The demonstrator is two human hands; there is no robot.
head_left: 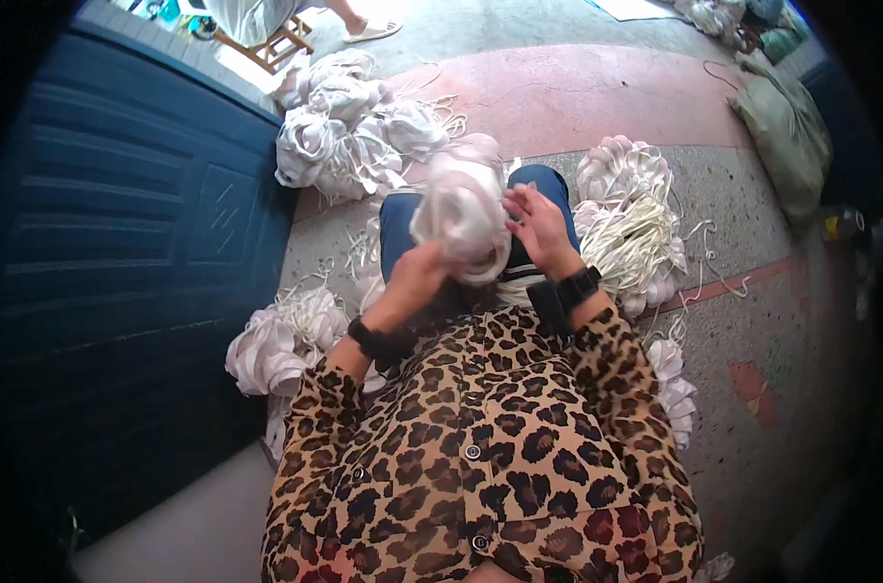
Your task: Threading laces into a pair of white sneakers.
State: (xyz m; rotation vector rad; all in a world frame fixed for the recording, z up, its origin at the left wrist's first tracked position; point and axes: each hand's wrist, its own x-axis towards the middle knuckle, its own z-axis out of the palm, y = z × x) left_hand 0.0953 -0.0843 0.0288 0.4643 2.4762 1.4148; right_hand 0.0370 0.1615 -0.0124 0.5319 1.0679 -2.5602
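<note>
A bundle of whitish-pink looped fabric strips (463,199) is held up over my lap, its near end blurred by motion. My left hand (424,276) is closed on the lower left of this bundle, and its fingertips are partly hidden in the loops. Just to the bundle's right, my right hand (541,229) is raised with its fingers apart, holding nothing. Whether its fingertips brush the fabric I cannot tell. Below the bundle, some pale strips lie across my lap between my blue-trousered knees.
Piles of similar strips lie ahead left (339,121), at near left (276,345) and at right, where cream cords (631,243) spill over. A dark blue panelled door (121,214) stands left. Far right is a greenish sack (781,136); a person's sandalled foot (372,31) shows beyond.
</note>
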